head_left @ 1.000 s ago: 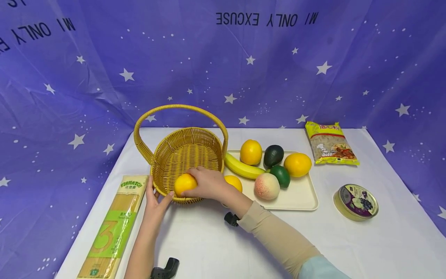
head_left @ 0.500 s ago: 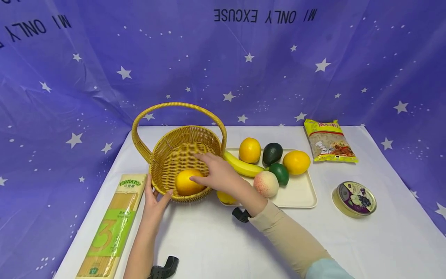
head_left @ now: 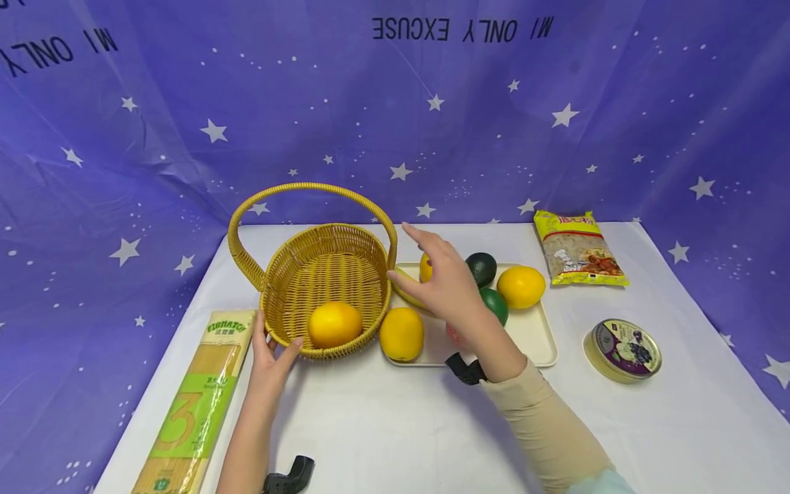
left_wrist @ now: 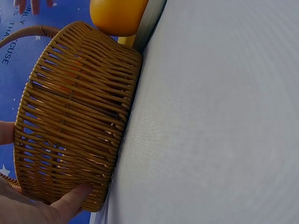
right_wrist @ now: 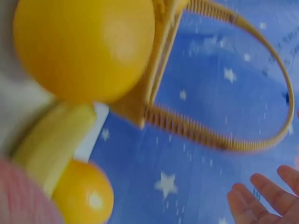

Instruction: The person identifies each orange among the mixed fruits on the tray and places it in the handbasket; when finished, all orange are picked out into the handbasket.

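A wicker basket (head_left: 330, 274) with a tall arched handle stands left of centre. Inside it, near the front, lies an oval orange-yellow fruit (head_left: 335, 324). My left hand (head_left: 269, 360) holds the basket's front left side, thumb at the rim; in the left wrist view a finger presses the outer weave (left_wrist: 74, 121). My right hand (head_left: 453, 288) hovers over the cream tray (head_left: 524, 350), fingers spread, holding nothing. A second orange-yellow fruit (head_left: 402, 334) sits at the tray's left front corner. The right hand partly covers a banana (head_left: 407, 291), an orange (head_left: 426, 267) and a peach (head_left: 455, 335).
Also on the tray are two dark green avocados (head_left: 481, 269) and a yellow lemon-like fruit (head_left: 521, 287). A spaghetti pack (head_left: 194, 405) lies left of the basket. At the right are a yellow food bag (head_left: 580, 248) and a round tin (head_left: 622, 350).
My right hand let go of the orange-yellow fruit in the basket, then moved right and up over the tray. The left hand stayed on the basket.
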Demonstrator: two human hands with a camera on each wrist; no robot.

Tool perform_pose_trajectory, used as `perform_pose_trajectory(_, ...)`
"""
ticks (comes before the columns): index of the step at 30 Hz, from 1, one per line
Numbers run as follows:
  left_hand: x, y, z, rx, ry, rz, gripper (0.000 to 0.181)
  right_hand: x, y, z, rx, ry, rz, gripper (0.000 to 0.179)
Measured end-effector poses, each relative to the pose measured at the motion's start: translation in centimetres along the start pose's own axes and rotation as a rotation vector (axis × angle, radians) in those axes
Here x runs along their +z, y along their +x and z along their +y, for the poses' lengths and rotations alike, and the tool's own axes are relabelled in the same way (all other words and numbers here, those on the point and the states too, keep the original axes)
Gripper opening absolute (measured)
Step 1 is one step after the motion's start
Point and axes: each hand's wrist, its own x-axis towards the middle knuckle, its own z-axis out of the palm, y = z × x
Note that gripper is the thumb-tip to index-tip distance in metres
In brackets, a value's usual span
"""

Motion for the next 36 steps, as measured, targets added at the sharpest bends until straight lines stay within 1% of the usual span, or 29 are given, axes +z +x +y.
perform_pose_trajectory(4,0.0,0.0,0.0,0.005,0.000,-0.001,0.091,-2.2,-0.2,1.8,0.067,0.006,0.076,0.078)
perform_pose_trajectory(10,0.0,0.0,0.0,-0.004,0.003,0.002,0.092,-5.6,-1.3,5.7,0.208,0.029,0.175,0.081)
perform_pose_trajectory(14,-0.1,-0.1,0.2,0.001,0.002,0.006,0.092,-7.3,-2.3,8.1,0.325,0.013,0.206,0.084)
perform_pose_trajectory(17,-0.1,-0.1,0.2,0.002,0.004,0.013,0.092,-8.2,-3.2,9.7,0.418,-0.015,0.211,0.086)
perform_pose_trajectory(20,-0.1,-0.1,0.3,-0.002,0.006,0.018,0.092,-8.6,-4.0,11.3,0.489,-0.022,0.200,0.089)
perform_pose_trajectory(25,0.0,0.0,0.2,0.008,0.000,0.016,0.093,-8.3,-5.3,13.7,0.555,-0.010,0.149,0.093)
perform_pose_trajectory(28,0.0,0.0,0.2,0.002,-0.003,0.011,0.093,-7.9,-5.9,15.0,0.587,0.000,0.109,0.095)
perform_pose_trajectory(32,0.1,0.1,0.1,-0.006,-0.013,0.007,0.093,-7.2,-6.3,16.3,0.609,0.016,0.052,0.098)
perform_pose_trajectory(36,0.1,0.2,0.1,0.001,-0.008,0.009,0.093,-6.6,-6.5,17.1,0.610,0.024,0.017,0.099)
